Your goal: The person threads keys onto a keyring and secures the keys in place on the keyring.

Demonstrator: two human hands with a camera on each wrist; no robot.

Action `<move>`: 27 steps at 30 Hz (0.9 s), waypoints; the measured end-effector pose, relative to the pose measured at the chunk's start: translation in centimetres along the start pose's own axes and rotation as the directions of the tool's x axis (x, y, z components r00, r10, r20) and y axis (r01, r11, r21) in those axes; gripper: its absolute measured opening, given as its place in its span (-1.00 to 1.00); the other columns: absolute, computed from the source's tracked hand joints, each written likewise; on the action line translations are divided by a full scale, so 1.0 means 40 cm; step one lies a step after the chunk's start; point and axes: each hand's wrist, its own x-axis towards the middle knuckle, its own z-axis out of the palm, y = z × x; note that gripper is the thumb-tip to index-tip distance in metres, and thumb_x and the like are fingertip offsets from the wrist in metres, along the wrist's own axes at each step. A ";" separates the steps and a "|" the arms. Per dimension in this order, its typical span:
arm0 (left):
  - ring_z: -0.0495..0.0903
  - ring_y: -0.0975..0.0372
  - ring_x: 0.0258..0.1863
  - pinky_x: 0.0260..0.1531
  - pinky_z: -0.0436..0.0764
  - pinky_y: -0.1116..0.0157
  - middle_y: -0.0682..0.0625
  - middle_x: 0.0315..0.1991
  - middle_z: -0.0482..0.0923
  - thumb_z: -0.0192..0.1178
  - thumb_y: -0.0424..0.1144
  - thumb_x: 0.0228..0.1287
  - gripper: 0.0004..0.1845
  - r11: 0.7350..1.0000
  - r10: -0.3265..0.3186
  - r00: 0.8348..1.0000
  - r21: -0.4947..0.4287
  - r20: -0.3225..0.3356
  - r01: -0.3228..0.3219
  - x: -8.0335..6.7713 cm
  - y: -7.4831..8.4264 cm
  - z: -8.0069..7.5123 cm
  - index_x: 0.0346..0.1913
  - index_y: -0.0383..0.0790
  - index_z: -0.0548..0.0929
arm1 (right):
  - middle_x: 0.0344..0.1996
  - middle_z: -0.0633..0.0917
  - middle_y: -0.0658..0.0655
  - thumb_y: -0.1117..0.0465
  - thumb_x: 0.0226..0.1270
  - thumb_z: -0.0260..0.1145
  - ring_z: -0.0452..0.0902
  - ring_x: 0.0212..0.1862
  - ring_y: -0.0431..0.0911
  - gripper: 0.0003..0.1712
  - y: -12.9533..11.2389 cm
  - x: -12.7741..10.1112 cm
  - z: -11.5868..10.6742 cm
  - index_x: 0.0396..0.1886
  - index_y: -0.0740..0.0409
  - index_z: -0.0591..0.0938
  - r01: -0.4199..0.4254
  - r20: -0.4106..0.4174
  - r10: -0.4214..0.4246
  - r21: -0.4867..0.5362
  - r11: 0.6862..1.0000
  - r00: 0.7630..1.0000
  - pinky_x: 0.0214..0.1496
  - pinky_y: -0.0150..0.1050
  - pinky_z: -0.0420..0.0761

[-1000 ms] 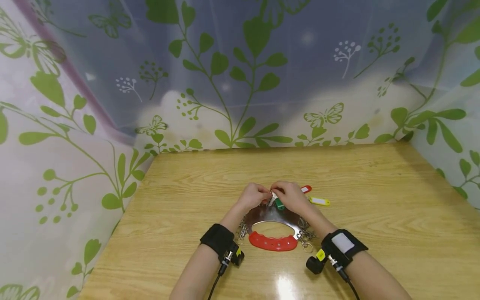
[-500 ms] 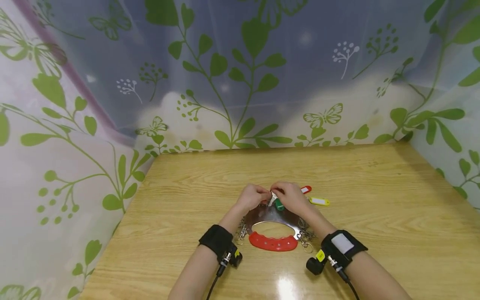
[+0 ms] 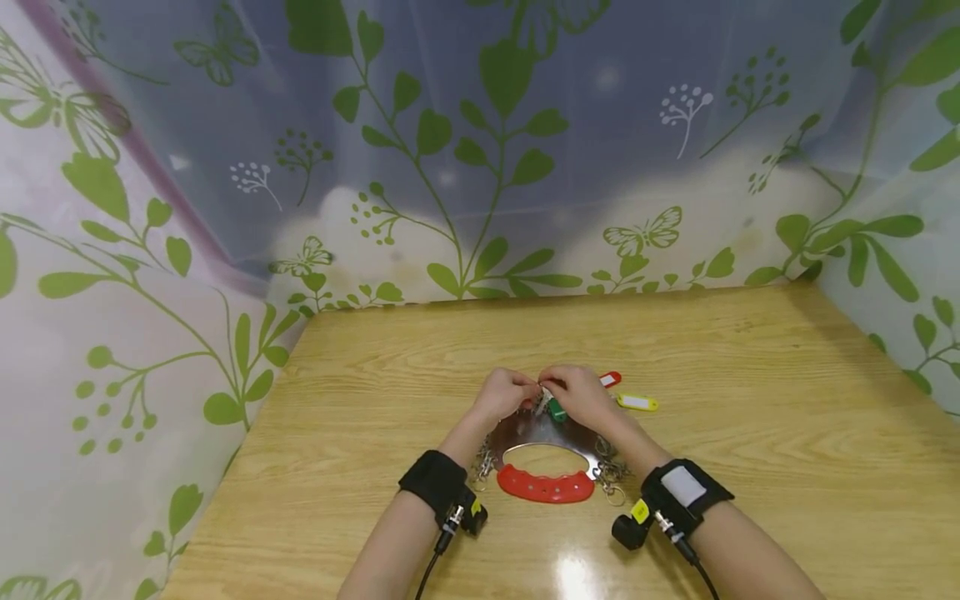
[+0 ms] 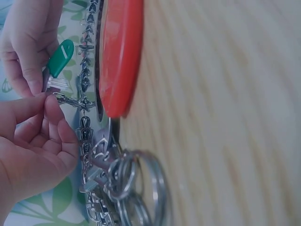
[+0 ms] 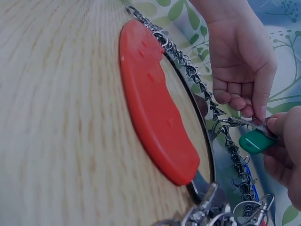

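A metal key holder with a red grip lies on the table, with a curved steel plate and short chains of clips and rings. Over its far edge, my left hand pinches a small metal clip on one chain. My right hand meets it there and pinches a silver key with a green tag. In the wrist views the fingertips of both hands nearly touch around key and clip. Fingers partly hide whether the key's ring is in the clip.
Past my right hand lie a red key tag and a yellow key tag. Loose rings and clips bunch at the holder's sides. Patterned cloth encloses the wooden table at the back and both sides.
Both hands stay nearly in place at the clip. Less of the silver key shows between my fingers, and the head view has shifted slightly.
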 end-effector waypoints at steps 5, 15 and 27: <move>0.54 0.26 -0.53 -0.42 0.55 0.30 -0.11 -0.49 0.61 0.18 -0.35 0.24 -0.81 0.997 0.036 0.999 -0.074 0.022 -0.034 0.011 -0.005 0.000 -0.26 -0.45 0.69 | -0.33 0.69 0.16 0.36 0.23 0.26 0.61 -0.27 0.02 -0.89 -0.002 0.001 -0.008 -0.29 0.25 0.69 0.031 -0.030 -0.032 -0.046 0.998 0.999 -0.24 -0.10 0.55; 0.53 0.27 -0.52 -0.48 0.49 0.35 -0.07 -0.48 0.62 0.20 -0.35 0.21 -0.84 0.998 0.064 0.997 0.016 0.044 -0.065 0.006 -0.022 -0.005 -0.30 -0.41 0.71 | -0.35 0.69 0.10 0.35 0.25 0.25 0.58 -0.32 -0.08 -0.89 -0.004 -0.013 0.010 -0.30 0.20 0.69 -0.036 -0.020 0.036 0.012 0.999 0.999 -0.30 -0.19 0.53; 0.55 0.28 -0.59 -0.49 0.56 0.33 -0.13 -0.41 0.64 0.20 -0.39 0.19 -0.84 0.997 0.008 0.999 -0.071 0.045 -0.005 0.017 -0.011 -0.017 -0.29 -0.46 0.70 | -0.33 0.70 0.11 0.34 0.22 0.28 0.60 -0.30 -0.07 -0.88 -0.007 -0.005 0.013 -0.27 0.20 0.70 -0.038 -0.022 0.037 -0.009 0.999 0.999 -0.30 -0.19 0.54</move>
